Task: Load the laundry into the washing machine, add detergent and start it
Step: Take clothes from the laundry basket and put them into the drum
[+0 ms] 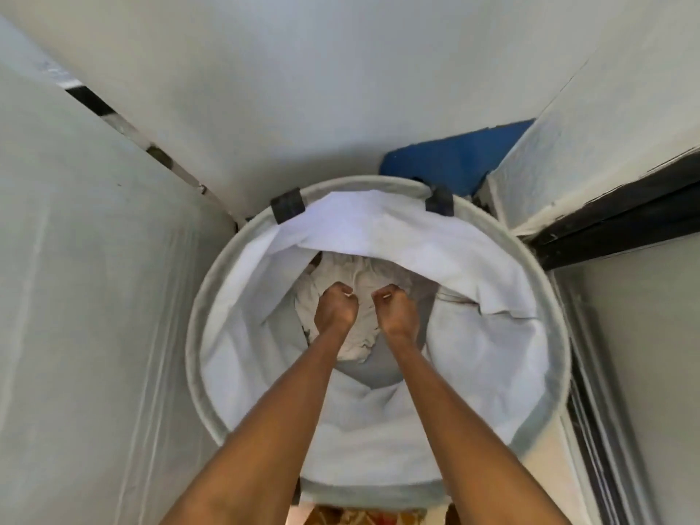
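Observation:
A round grey laundry basket (197, 358) with a white liner stands below me, seen from straight above. At its bottom lies a bundle of off-white laundry (360, 274). Both my arms reach down into the basket. My left hand (336, 306) grips the laundry with curled fingers on the bundle's left side. My right hand (394, 305) grips the same bundle on its right side. A fold of the white liner (378, 225) hangs over the far part of the basket and hides some of the laundry. No washing machine or detergent is in view.
White walls close in on the left (94, 297) and behind the basket. A blue object (454, 161) sits behind the basket's far right rim. A black frame (613, 214) and a white panel edge stand on the right. Patterned fabric (363, 517) shows at the bottom edge.

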Motion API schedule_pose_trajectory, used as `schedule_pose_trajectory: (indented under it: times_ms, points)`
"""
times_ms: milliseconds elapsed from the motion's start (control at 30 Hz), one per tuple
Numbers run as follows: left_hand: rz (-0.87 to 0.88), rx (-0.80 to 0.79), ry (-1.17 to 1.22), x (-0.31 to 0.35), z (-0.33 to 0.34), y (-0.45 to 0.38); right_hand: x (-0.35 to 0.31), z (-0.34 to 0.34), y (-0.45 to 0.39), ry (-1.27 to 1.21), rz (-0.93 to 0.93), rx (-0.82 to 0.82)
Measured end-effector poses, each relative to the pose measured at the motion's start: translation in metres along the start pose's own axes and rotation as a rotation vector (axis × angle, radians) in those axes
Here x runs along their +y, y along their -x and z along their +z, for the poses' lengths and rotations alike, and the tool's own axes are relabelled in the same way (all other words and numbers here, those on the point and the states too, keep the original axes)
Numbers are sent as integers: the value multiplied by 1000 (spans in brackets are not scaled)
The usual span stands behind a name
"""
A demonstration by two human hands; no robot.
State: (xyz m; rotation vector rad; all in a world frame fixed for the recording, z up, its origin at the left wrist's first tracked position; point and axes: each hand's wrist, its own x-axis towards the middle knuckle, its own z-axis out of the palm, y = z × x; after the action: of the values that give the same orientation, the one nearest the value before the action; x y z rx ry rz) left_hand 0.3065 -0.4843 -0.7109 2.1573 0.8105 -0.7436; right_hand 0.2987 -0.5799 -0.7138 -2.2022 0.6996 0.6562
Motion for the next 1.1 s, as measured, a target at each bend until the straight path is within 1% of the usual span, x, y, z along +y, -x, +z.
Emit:
schedule_pose_trajectory:
  times_ms: [67,133,233,267,333,433,567,633,700,767,800,833,900,933,967,1000,1100]
  points:
    - [13,6,32,-1,7,-23,-1,16,-22,11,-36,-8]
    - [6,9,77,-2,10,-40,-6,31,-38,81,-60,-17]
    - [16,24,110,-3,6,-57,-13,53,-50,163,-26,-76]
    - [21,26,107,-4,2,-59,-13,55,-52,138,-6,-88]
    - [25,30,80,-8,-8,-53,-12,52,-46,-18,10,-113]
    - [15,33,80,-13,-25,-18,-18,31,-1,-238,-51,-95]
    - [-108,-34,163,-22,-50,66,-48,-20,99,-457,-35,-60]
    - [-87,-44,189,-20,-63,111,-74,-43,152,-522,-53,-67]
    - [-51,-12,253,-8,-84,156,-102,-65,206,-624,-91,-63]
    - [-10,-101,366,4,-109,194,-128,-83,250,-751,-94,-23]
    - [33,-87,386,3,-119,206,-140,-95,270,-792,-102,25]
    - [26,-44,412,4,-131,217,-151,-110,285,-826,-121,81]
    - [5,159,409,8,-154,242,-171,-143,317,-898,-160,195]
    - [28,242,440,14,-164,249,-175,-155,321,-925,-166,257]
    - [60,269,457,26,-187,269,-184,-177,336,-946,-179,300]
    - [102,264,477,45,-206,287,-189,-195,341,-962,-178,334]
    - [140,241,503,88,-242,314,-200,-237,348,-1025,-116,415]
